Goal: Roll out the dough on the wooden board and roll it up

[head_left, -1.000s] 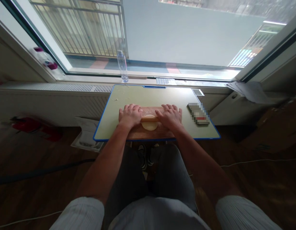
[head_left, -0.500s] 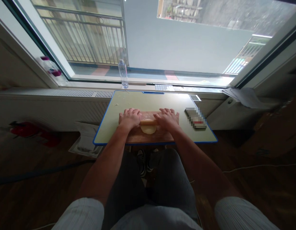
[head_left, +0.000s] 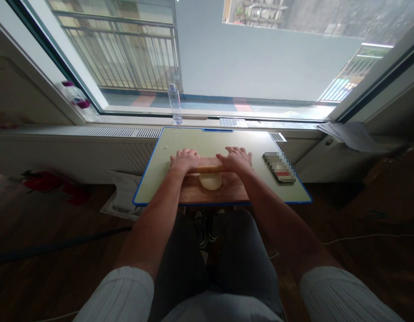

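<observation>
A wooden rolling pin (head_left: 210, 169) lies crosswise on a brown wooden board (head_left: 213, 195). My left hand (head_left: 185, 160) is closed over its left end, palm down. On the right end my right hand (head_left: 236, 158) presses down, fingers bent over the pin and thumb pointing inward. Just on the near side of the pin lies a flat, pale round of dough (head_left: 210, 181); its far edge meets the pin. Both ends of the pin are hidden under my hands.
The board rests on a small pale-green table (head_left: 153, 179) with a blue rim. A blurred-out phone-like object (head_left: 279, 167) lies at its right. Behind, a clear bottle (head_left: 175, 105) stands on the windowsill. A red fire extinguisher (head_left: 54, 185) is on the floor at left.
The rolling pin has moved away from me with both hands, from over the dough to its far edge. More of the dough shows now. The view has shifted slightly.
</observation>
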`<state>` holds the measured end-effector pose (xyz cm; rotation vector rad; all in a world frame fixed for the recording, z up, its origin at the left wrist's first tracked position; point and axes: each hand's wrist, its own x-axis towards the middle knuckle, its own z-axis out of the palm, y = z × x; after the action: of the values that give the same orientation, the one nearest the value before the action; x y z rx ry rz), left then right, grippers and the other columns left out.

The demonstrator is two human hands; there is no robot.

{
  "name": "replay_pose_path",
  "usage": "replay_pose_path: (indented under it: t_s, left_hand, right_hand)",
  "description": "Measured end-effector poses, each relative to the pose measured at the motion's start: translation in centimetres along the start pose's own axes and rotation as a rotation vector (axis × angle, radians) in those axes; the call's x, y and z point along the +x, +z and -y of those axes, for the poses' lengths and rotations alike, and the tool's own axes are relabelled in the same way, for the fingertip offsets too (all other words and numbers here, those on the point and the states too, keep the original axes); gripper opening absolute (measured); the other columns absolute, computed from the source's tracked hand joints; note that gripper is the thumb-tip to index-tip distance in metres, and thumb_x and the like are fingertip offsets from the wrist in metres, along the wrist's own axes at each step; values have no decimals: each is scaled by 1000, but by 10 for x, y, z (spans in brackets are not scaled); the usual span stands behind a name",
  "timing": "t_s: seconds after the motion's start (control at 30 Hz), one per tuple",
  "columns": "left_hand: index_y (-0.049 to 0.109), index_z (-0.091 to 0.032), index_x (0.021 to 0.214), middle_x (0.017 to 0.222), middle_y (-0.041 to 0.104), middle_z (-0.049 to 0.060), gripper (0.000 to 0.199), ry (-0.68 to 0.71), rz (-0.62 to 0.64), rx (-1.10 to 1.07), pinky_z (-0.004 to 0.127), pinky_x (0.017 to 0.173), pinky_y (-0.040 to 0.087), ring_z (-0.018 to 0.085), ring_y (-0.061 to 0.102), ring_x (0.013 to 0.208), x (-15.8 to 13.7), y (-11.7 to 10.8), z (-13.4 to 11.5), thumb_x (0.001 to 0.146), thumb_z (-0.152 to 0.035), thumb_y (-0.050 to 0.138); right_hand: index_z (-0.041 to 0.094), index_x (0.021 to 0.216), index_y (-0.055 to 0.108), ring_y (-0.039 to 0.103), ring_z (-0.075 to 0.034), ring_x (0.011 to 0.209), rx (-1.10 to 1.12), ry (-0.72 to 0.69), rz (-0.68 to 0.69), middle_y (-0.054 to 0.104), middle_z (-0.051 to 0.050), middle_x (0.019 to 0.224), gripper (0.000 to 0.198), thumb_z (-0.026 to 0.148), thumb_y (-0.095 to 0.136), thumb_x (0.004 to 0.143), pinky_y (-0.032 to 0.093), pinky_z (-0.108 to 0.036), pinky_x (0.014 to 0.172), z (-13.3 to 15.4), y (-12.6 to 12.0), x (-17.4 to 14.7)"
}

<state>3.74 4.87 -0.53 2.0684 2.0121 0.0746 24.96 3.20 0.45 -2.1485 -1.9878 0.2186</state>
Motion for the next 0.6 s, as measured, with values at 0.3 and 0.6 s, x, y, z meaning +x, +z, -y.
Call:
replay_pose_path:
  t_s: [0.3, 0.6]
  left_hand:
    - [66, -34, 147, 163, 58, 11, 57, 26, -74, 19, 68, 119, 42, 38, 53, 145, -9, -1, -2, 103, -50, 35]
    - [67, -35, 145, 162, 59, 7, 52, 31, -159, 31, 62, 122, 39, 34, 52, 145, -37, 1, -6, 106, -47, 35]
  right_hand:
    - [23, 155, 62, 47, -37, 148, 29, -4, -27, 60, -13, 161, 71, 66, 48, 101, 30, -63, 125, -3, 5, -6]
    - [25, 157, 60, 48, -37, 147, -5, -31, -88, 61, -11, 160, 66, 63, 42, 105, 32, -62, 125, -6, 8, -34]
